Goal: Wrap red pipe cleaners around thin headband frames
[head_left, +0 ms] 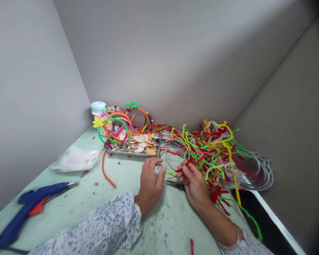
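In the head view my right hand (pixel 195 186) pinches a red and green pipe cleaner (pixel 179 170), its green end pointing left. My left hand (pixel 151 180) is beside that green end with thumb and fingers apart, and nothing shows between them. Just beyond both hands are thin silver wire hoops (pixel 167 160). Below the pinched piece lies a dark-bladed tool, perhaps scissors (pixel 175 184), partly covered by my right hand.
Tangled pipe cleaners (pixel 199 141) heap up at the right, beside stacked wire hoops (pixel 263 173) and a black object (pixel 266 223). A metal tray (pixel 127 153) holds shells and decorated headbands (pixel 117 120). At left are a plastic bag (pixel 76 159) and a blue glue gun (pixel 37 198).
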`<action>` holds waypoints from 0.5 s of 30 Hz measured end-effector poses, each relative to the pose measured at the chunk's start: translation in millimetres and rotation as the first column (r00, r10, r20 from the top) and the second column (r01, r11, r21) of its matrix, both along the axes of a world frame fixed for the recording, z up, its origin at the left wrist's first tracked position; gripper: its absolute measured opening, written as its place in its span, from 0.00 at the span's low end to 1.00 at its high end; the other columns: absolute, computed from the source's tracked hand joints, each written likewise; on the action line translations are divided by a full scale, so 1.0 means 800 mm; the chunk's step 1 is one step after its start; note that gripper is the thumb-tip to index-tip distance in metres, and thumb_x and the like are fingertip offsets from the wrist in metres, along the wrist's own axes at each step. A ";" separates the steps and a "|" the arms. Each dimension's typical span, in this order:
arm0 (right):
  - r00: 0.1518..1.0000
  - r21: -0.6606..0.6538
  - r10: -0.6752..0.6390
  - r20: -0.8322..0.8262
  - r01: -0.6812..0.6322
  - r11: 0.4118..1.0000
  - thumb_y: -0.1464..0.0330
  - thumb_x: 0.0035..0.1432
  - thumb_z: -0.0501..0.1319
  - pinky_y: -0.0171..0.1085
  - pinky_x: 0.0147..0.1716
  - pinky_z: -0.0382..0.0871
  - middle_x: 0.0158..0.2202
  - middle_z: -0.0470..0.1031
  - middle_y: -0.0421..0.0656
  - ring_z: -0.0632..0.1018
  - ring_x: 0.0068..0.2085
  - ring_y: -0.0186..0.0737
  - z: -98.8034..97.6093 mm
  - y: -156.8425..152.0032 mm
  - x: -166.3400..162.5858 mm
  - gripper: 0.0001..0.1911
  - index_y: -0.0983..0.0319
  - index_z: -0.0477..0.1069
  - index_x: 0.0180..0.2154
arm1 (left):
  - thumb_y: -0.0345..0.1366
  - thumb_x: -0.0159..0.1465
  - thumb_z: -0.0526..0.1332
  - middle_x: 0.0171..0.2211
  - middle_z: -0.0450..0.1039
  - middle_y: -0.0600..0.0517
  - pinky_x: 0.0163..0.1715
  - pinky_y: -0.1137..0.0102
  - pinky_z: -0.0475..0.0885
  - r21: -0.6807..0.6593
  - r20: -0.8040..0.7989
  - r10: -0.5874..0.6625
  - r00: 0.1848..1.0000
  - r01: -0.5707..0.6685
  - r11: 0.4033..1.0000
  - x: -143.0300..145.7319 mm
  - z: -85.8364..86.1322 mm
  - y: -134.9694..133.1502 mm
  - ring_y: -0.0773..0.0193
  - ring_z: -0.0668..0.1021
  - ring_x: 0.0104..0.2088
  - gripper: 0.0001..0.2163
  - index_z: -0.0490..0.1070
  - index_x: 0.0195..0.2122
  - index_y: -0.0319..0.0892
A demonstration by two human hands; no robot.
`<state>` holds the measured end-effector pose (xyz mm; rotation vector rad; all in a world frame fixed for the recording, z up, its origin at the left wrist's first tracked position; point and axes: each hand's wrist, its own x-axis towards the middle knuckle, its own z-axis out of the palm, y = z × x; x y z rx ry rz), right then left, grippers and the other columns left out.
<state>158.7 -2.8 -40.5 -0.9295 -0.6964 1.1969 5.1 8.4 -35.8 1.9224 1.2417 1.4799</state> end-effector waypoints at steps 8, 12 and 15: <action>1.000 -0.008 0.013 -0.010 -0.013 1.000 0.63 0.47 0.70 0.31 0.22 0.68 0.29 0.75 0.38 0.74 0.25 0.32 -0.002 0.002 0.000 0.14 0.60 0.72 0.35 | 0.43 0.68 0.49 0.25 0.66 0.55 0.30 0.72 0.63 -0.325 0.221 -0.101 0.970 0.171 0.930 -0.004 -0.002 0.013 0.66 0.70 0.28 0.14 0.67 0.32 0.42; 1.000 -0.014 0.023 0.017 -0.022 1.000 0.62 0.48 0.70 0.31 0.22 0.67 0.29 0.75 0.39 0.74 0.25 0.33 -0.004 0.003 0.002 0.14 0.61 0.72 0.35 | 0.43 0.67 0.50 0.23 0.63 0.57 0.28 0.73 0.61 -0.308 0.244 -0.094 0.965 0.169 0.936 -0.002 -0.003 0.011 0.67 0.67 0.26 0.14 0.64 0.28 0.42; 0.988 -0.009 0.035 0.149 -0.034 0.999 0.61 0.51 0.68 0.32 0.22 0.67 0.30 0.76 0.39 0.74 0.26 0.34 -0.002 0.001 0.003 0.14 0.60 0.72 0.38 | 0.43 0.68 0.49 0.24 0.63 0.56 0.28 0.73 0.61 -0.320 0.289 -0.038 0.957 0.134 0.938 -0.001 -0.006 0.015 0.67 0.66 0.26 0.13 0.64 0.30 0.43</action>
